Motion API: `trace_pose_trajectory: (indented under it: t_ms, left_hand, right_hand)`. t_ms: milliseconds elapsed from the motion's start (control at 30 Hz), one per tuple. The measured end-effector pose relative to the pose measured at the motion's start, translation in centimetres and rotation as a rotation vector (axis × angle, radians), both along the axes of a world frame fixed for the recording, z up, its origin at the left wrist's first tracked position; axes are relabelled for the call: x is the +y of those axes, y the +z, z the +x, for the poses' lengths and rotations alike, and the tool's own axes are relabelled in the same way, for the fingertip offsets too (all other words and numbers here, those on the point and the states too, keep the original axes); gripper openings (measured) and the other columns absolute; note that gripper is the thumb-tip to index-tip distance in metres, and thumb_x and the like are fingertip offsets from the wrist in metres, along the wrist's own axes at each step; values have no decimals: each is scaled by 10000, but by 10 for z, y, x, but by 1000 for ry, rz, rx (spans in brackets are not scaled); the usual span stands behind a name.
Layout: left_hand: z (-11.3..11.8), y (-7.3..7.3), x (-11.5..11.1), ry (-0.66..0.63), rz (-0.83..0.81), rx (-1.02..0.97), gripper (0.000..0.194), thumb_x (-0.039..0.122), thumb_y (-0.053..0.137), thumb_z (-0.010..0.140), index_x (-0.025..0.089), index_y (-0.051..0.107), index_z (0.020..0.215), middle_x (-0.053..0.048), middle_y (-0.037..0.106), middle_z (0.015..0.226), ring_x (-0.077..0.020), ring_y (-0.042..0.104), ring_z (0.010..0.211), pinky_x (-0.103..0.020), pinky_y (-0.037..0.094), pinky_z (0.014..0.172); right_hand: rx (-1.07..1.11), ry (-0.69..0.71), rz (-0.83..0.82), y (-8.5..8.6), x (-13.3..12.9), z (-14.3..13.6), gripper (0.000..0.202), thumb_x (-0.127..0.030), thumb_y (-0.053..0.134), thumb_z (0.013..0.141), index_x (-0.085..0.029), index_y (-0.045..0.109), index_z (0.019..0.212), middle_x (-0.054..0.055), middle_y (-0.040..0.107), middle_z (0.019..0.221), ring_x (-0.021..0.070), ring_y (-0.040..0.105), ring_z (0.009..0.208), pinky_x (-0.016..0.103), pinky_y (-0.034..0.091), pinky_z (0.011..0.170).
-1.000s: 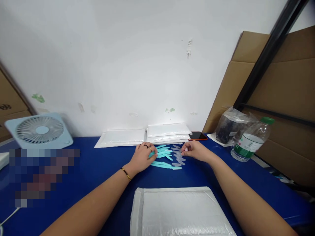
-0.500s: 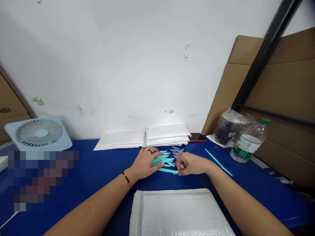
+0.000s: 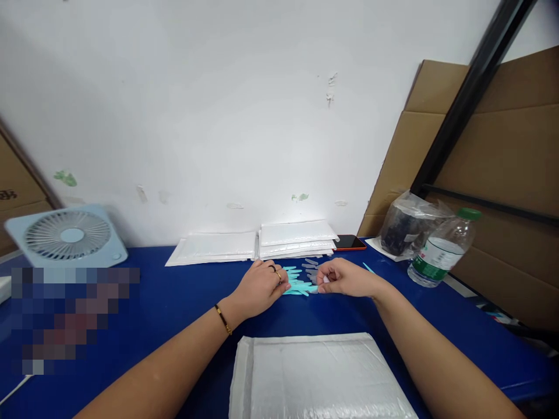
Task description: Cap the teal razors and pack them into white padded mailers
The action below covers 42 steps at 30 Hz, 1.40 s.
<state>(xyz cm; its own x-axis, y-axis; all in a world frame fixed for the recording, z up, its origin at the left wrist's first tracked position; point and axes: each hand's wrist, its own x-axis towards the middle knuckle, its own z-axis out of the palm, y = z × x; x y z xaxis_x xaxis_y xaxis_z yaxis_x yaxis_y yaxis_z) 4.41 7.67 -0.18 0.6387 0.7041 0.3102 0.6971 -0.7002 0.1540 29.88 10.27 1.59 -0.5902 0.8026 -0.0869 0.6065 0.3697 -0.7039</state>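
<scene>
A small pile of teal plastic sticks [image 3: 299, 286] lies on the blue table [image 3: 174, 297] between my two hands. My left hand [image 3: 261, 285], with rings and a thin bracelet, has its fingers curled on the left end of the pile. My right hand [image 3: 345, 278] is closed just right of the pile, pinching a small pale piece at its fingertips. Several clear little pieces [image 3: 311, 265] lie just beyond the sticks. One teal stick [image 3: 369, 267] pokes out from behind my right wrist.
A white bubble mailer [image 3: 318, 378] lies at the near edge. Two stacks of mailers [image 3: 271, 241] lie by the wall, with a phone [image 3: 349, 242] beside them. A dark bag [image 3: 408, 228], a water bottle [image 3: 439, 251] and cardboard [image 3: 502, 174] stand right; a fan [image 3: 70, 235] left.
My right hand has drawn back up and to the right from the near end of the pile. My left hand's fingers have curled and bunched the sticks closer together.
</scene>
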Motion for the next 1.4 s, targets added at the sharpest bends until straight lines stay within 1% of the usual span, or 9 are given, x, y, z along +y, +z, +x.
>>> trace_pose_trajectory:
  t_ms: [167,267,400,500,767,900,967,1200,1400]
  left_hand:
    - [-3,0,-1,-16,-24,35,359,401,304,919,201,569,783,-20,577,767,-171,485,819,-322,309,768]
    - [-8,0,-2,-22,-66,8,362,458,309,908,229,590,911,-22,609,904,-180,501,922,-329,315,829]
    - [-7,-8,-2,-101,-76,46,496,531,271,895,269,390,1299,-46,441,1333,-226,344,1240,-385,208,1012]
    - [-5,-18,-2,-158,-92,105,607,580,269,874,254,253,1385,-62,317,1424,-239,241,1315,-418,102,1074]
    - [3,-17,-10,-175,-144,99,654,630,289,841,262,277,1381,-64,312,1426,-262,350,1259,-390,269,1019]
    - [3,-18,-8,-126,-87,84,662,630,275,844,252,263,1387,-66,269,1444,-275,260,1306,-421,183,1060]
    - [2,-19,-7,-121,-90,88,666,632,278,841,249,264,1386,-76,323,1419,-274,297,1288,-427,174,1059]
    - [6,-12,-10,-123,-99,5,560,577,264,876,277,337,1343,-48,462,1320,-237,414,1183,-388,280,976]
    - [-3,-19,3,179,22,-2,567,554,252,884,178,516,1217,-102,560,1157,-252,439,1113,-372,316,911]
  right_hand:
    - [-85,8,-144,-2,7,15,251,-379,663,636,-147,646,728,-37,493,524,72,402,426,201,308,422]
    - [-132,-11,-203,-3,13,26,304,-399,690,605,-142,669,765,-21,540,544,69,398,405,205,310,408]
    - [-75,-162,114,-9,23,31,287,-404,577,723,-140,676,774,15,594,609,101,460,487,220,357,468]
    - [-55,-219,383,-16,29,25,227,-273,497,778,-153,678,845,49,643,760,148,543,645,254,423,605]
    - [-138,65,549,-34,30,3,595,35,378,643,-207,597,1140,64,595,1128,196,497,1059,344,382,930]
    - [-173,103,536,-34,30,4,594,44,373,606,-225,654,1054,34,655,1035,196,517,1022,339,405,899]
    - [-157,122,507,-31,29,6,550,34,381,601,-227,687,976,20,677,977,187,549,967,314,423,866]
    - [-120,-100,652,-32,39,13,402,-42,404,733,-203,677,981,52,670,977,193,570,927,317,427,845]
    - [-284,-67,680,-42,45,1,345,-71,444,767,-190,676,991,75,661,923,197,553,904,296,414,814]
